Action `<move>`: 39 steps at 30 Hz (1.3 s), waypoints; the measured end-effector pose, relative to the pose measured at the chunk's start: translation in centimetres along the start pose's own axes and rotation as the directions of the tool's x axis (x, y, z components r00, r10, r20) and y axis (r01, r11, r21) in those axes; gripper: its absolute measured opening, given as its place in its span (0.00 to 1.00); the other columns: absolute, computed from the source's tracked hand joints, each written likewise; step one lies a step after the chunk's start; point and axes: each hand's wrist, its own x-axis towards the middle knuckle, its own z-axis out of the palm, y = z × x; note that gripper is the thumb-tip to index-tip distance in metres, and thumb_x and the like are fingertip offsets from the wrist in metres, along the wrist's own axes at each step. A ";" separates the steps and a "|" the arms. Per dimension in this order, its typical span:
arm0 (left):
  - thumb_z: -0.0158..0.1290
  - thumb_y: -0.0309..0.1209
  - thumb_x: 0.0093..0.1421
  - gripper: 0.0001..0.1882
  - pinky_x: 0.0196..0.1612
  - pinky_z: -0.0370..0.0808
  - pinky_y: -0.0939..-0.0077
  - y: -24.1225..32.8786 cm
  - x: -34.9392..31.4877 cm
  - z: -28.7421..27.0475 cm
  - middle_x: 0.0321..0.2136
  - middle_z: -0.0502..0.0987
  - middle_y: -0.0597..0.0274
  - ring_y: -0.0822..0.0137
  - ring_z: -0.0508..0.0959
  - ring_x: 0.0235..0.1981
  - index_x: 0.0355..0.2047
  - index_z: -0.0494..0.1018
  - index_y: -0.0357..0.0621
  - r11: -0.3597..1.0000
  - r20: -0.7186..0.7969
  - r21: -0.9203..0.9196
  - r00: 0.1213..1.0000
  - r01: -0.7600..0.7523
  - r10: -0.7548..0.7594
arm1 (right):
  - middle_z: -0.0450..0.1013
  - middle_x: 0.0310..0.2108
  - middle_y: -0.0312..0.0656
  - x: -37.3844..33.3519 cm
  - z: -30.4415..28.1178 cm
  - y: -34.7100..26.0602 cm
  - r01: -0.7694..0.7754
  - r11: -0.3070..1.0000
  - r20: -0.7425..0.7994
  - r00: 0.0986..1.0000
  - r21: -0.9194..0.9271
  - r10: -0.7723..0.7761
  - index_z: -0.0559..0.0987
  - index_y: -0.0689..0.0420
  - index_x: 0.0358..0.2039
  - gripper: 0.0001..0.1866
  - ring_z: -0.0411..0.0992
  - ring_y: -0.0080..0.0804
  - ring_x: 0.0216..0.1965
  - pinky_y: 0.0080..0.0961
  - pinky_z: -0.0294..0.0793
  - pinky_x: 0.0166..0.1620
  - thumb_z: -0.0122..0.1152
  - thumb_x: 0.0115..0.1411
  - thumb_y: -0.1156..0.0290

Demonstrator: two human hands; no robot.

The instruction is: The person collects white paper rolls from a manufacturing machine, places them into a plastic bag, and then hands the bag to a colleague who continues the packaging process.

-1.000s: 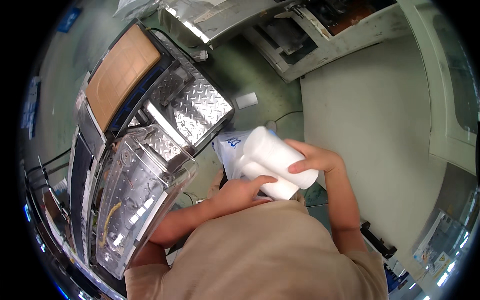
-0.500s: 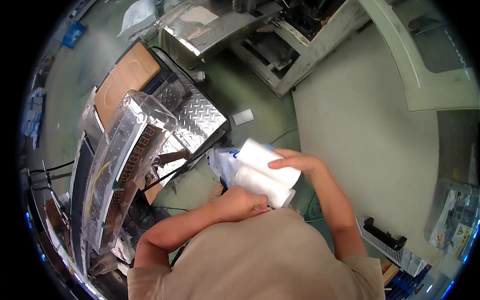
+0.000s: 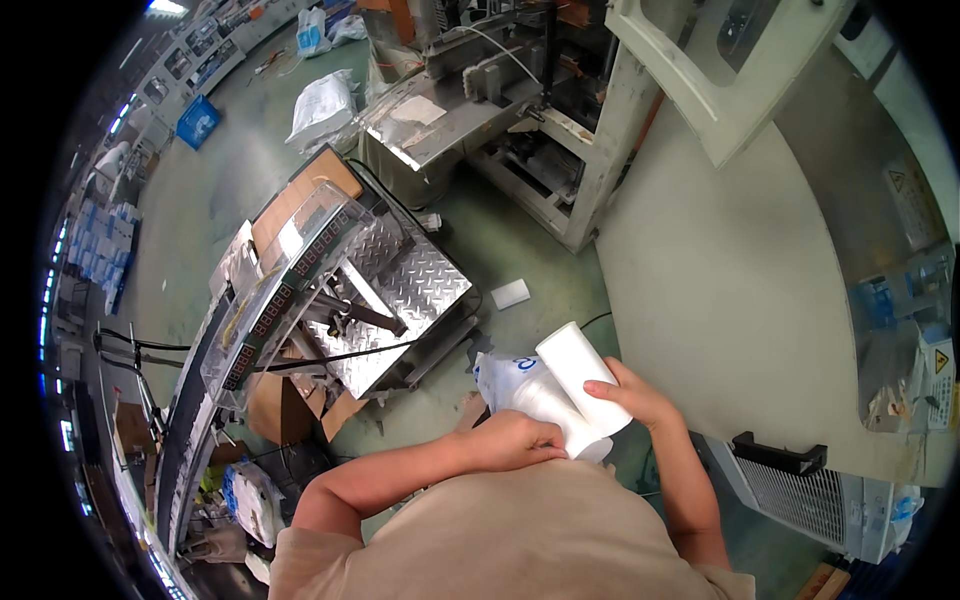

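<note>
White paper rolls point(image 3: 572, 400), cylindrical and partly in a thin printed plastic bag point(image 3: 503, 375), sit clasped between both hands (near the chest). Right hand point(image 3: 640, 400) wraps the upper roll; left hand point(image 3: 515, 440) closes on the lower; bagging looks half done.

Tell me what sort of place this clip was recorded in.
Probably a factory packing floor: a curved conveyor with a clear guard, a steel machine, and white bagged goods on the green floor. Both hands hold white rolls.

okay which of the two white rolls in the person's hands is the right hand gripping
The upper white cylindrical roll, whose flat round end points up and away. The right hand wraps its lower side, while the left hand holds the other white roll beneath it.
</note>
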 end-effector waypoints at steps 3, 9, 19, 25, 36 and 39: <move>0.53 0.39 0.54 0.08 0.23 0.68 0.70 0.8 0.4 0.1 0.15 0.72 0.62 0.63 0.73 0.17 0.30 0.75 0.51 0.998 0.081 0.011 0.995 -0.060 0.058 | 0.66 0.43 0.52 -2.6 1.0 0.4 0.138 0.989 -0.163 0.976 -0.060 -0.146 0.62 0.69 0.48 0.40 0.67 0.35 0.44 0.26 0.66 0.46 0.66 0.45 0.51; 0.53 0.37 0.55 0.07 0.25 0.68 0.71 1.5 1.2 -0.7 0.19 0.75 0.61 0.64 0.74 0.20 0.32 0.75 0.52 0.988 0.231 -0.043 0.960 -0.150 0.156 | 0.67 0.42 0.53 -4.8 1.4 0.1 0.185 0.921 -0.188 0.947 -0.343 -0.260 0.62 0.70 0.49 0.43 0.68 0.36 0.43 0.25 0.66 0.46 0.67 0.43 0.49; 0.47 0.42 0.59 0.23 0.34 0.70 0.70 -0.3 0.6 1.3 0.26 0.74 0.53 0.60 0.75 0.29 0.53 0.62 0.52 0.990 0.094 -0.122 0.993 0.077 -0.066 | 0.66 0.48 0.51 -3.3 -1.5 7.6 0.084 0.841 0.082 0.985 0.535 -0.151 0.59 0.68 0.54 0.38 0.67 0.39 0.48 0.32 0.65 0.51 0.61 0.50 0.56; 0.47 0.47 0.58 0.28 0.34 0.70 0.67 -2.7 0.6 1.9 0.30 0.75 0.50 0.54 0.75 0.30 0.56 0.59 0.52 0.987 0.060 0.143 0.996 -0.067 0.059 | 0.66 0.47 0.58 -2.6 0.2 8.7 0.066 0.626 0.026 0.990 0.777 -0.136 0.57 0.67 0.55 0.34 0.69 0.47 0.46 0.36 0.69 0.49 0.51 0.57 0.54; 0.60 0.52 0.43 0.37 0.18 0.65 0.79 0.3 -1.0 2.1 0.09 0.65 0.66 0.75 0.66 0.11 0.48 0.67 0.40 0.947 -0.110 0.068 0.945 0.315 -0.307 | 0.65 0.48 0.45 -3.9 -0.5 3.5 0.179 0.939 0.053 0.978 0.295 -0.203 0.60 0.65 0.54 0.39 0.64 0.29 0.48 0.23 0.64 0.49 0.58 0.51 0.49; 0.60 0.49 0.44 0.34 0.18 0.64 0.79 -0.5 -0.6 3.1 0.09 0.66 0.68 0.76 0.65 0.11 0.48 0.68 0.41 0.943 -0.124 0.032 0.938 0.331 -0.325 | 0.68 0.45 0.44 -3.1 0.0 6.3 0.118 0.867 0.113 0.974 0.485 -0.196 0.61 0.64 0.54 0.38 0.67 0.28 0.45 0.22 0.67 0.47 0.56 0.53 0.48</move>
